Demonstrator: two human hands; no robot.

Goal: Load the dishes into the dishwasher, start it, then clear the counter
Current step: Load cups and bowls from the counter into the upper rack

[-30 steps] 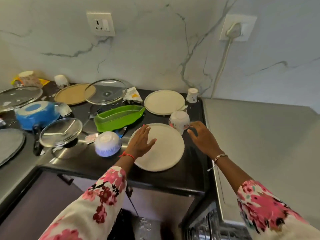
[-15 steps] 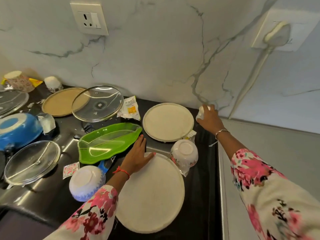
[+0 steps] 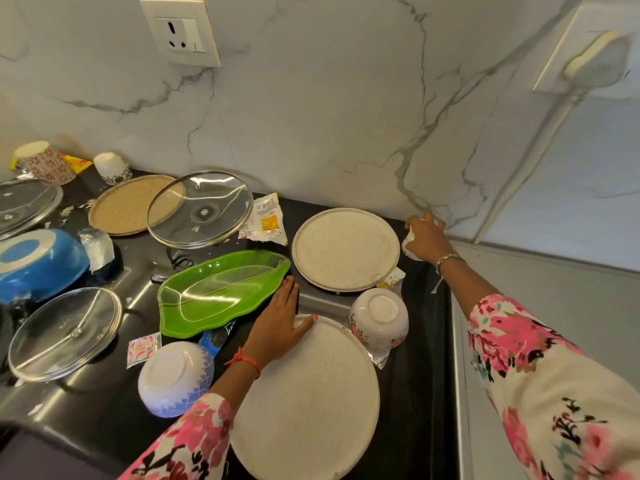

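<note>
My left hand [image 3: 277, 323] rests flat, fingers spread, on the far rim of a large cream plate [image 3: 311, 403] at the counter's front. My right hand [image 3: 427, 239] is closed around a small white cup [image 3: 408, 242] at the back right, by the wall; the cup is mostly hidden. A second cream plate [image 3: 346, 251] lies behind. An upturned floral bowl [image 3: 379, 320] sits between the plates. A green leaf-shaped tray [image 3: 221, 292] lies left of my left hand. An upturned white-and-blue bowl [image 3: 173, 379] stands near the front.
Two glass lids [image 3: 199, 209] [image 3: 65, 332], a tan plate [image 3: 128, 206], a blue pan [image 3: 38, 261], two paper cups [image 3: 45, 162] [image 3: 110, 168] and food sachets [image 3: 265, 220] crowd the black counter [image 3: 419, 393]. A grey appliance top [image 3: 540, 282] lies to the right. A plugged socket [image 3: 595, 60] is on the marble wall.
My right hand has reached from beside the floral bowl to the back wall and closed on the small white cup. My left hand stays on the large plate. The camera moved closer.
</note>
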